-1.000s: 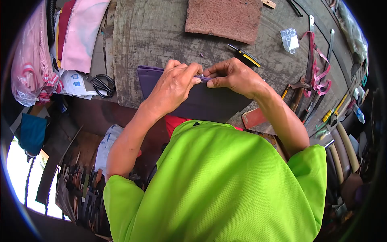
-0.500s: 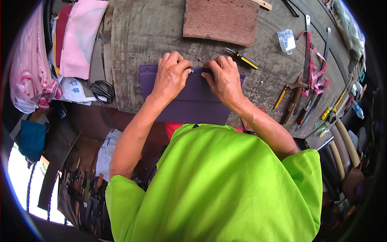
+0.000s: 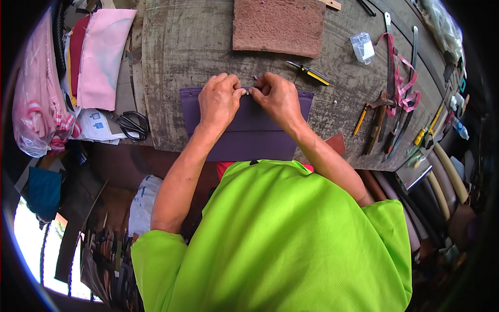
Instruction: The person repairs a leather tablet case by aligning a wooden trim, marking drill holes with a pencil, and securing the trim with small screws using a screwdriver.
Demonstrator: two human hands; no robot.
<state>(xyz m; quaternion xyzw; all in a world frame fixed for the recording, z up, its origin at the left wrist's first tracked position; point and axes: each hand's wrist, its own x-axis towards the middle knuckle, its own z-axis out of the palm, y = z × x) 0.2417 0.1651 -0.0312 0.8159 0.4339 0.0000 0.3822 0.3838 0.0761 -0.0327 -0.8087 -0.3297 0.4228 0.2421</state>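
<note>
A dark purple folded piece, like leather or vinyl, lies at the table's near edge. At the middle of its top edge my left hand is closed, thumb and finger pinching the edge. My right hand pinches the same edge just to the right, its fingers curled. Between the two thumbs shows a tiny shiny metal bit, too small to name for sure. A small purple scrap lies just beyond the fingertips. Past my right hand rests a yellow-and-black screwdriver-like tool.
A reddish-brown slab lies at the far side. To the right are a clear plastic box, a hammer, a yellow cutter and pink tape. Black-handled scissors and pink fabric are on the left.
My right hand has moved slightly left, closing in beside my left hand, and its fingers are now drawn together on the edge. The view has shifted a little.
</note>
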